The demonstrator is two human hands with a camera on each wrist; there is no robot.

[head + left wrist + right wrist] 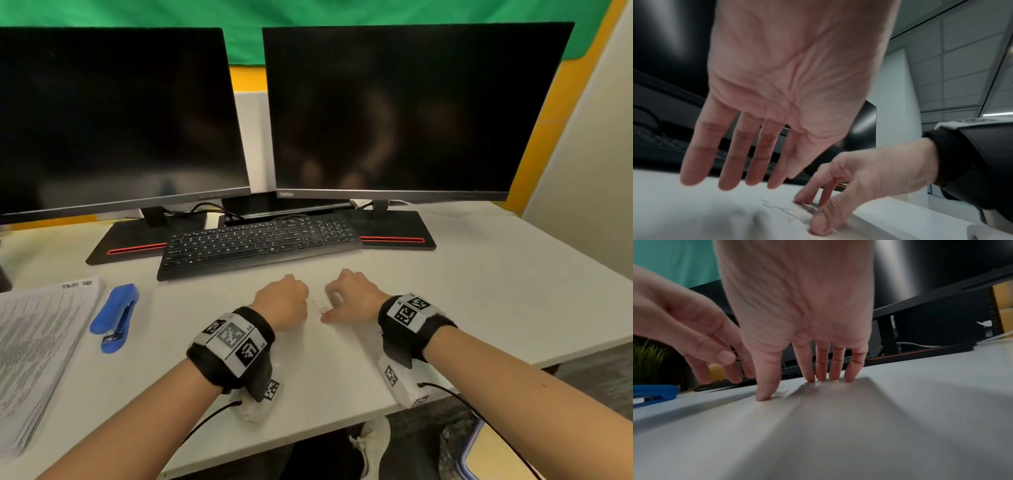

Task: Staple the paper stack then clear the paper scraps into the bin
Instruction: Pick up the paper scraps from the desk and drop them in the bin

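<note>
Small thin scraps (318, 305) lie on the white table (479, 291) in front of the keyboard, between my two hands. My right hand (349, 298) has its straight fingers (818, 363) and thumb tip touching the table around the scraps (784, 388). My left hand (284, 301) hovers just left of them, fingers (731, 170) straight and spread, holding nothing. The scraps (781, 211) sit beside the right hand (859, 178). A printed paper stack (34, 359) lies at the far left, with a blue stapler (116, 317) next to it. No bin is recognisable.
A black keyboard (257, 246) and two dark monitors (411, 113) fill the back of the table. The table's front edge runs just behind my wrists. Below it I see a shoe (373, 442) and a blue-rimmed object (479, 452) on the floor.
</note>
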